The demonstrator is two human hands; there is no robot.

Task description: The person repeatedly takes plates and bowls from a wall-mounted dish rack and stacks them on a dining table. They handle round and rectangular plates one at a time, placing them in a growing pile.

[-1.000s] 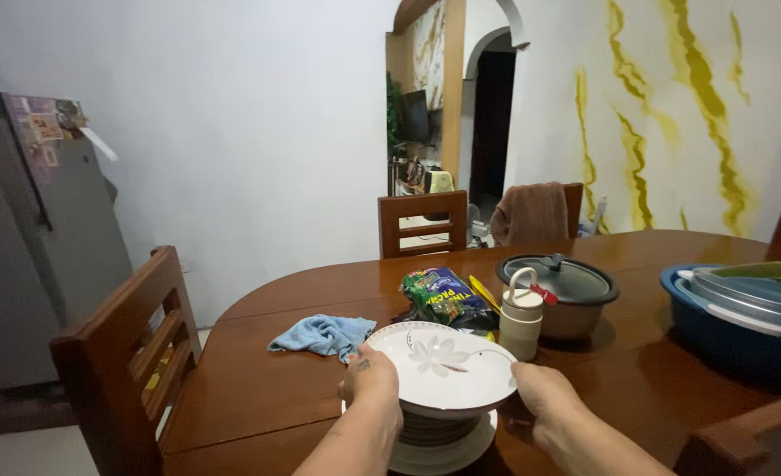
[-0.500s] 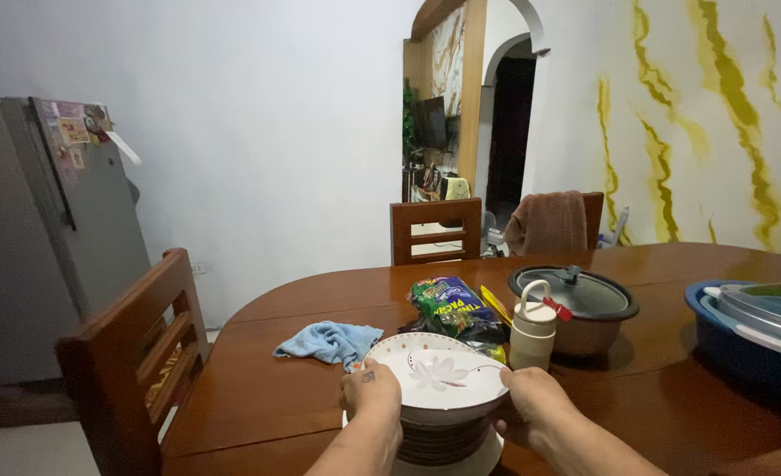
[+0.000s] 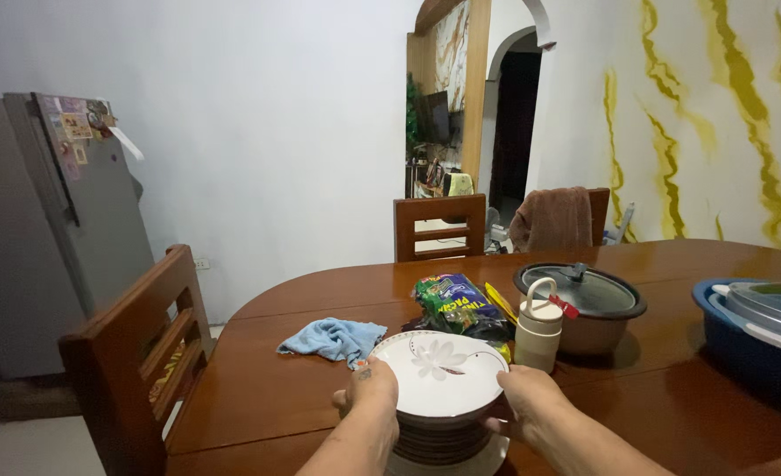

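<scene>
1. The stack of plates (image 3: 443, 414) sits at the near edge of the wooden table (image 3: 258, 388), low in the middle of the view; its top plate (image 3: 439, 372) is white with a pale flower pattern.
2. The left hand (image 3: 368, 397) clasps the left rim of the top plate, thumb on top and fingers curled beneath.
3. The right hand (image 3: 531, 401) clasps the right rim the same way, fingers wrapped under the edge.
4. A crumpled blue cloth (image 3: 333, 338) lies just left of and beyond the stack.
5. A green snack packet (image 3: 452, 304) lies beyond the plates, with a cream lidded flask (image 3: 540, 326) to its right.
6. A lidded grey pot (image 3: 584, 304) stands right of the flask, touching or nearly so.
7. A blue basin (image 3: 752, 339) sits at the far right edge.
8. A wooden chair (image 3: 134, 353) stands at the table's left, a grey fridge (image 3: 29, 238) behind it.
</scene>
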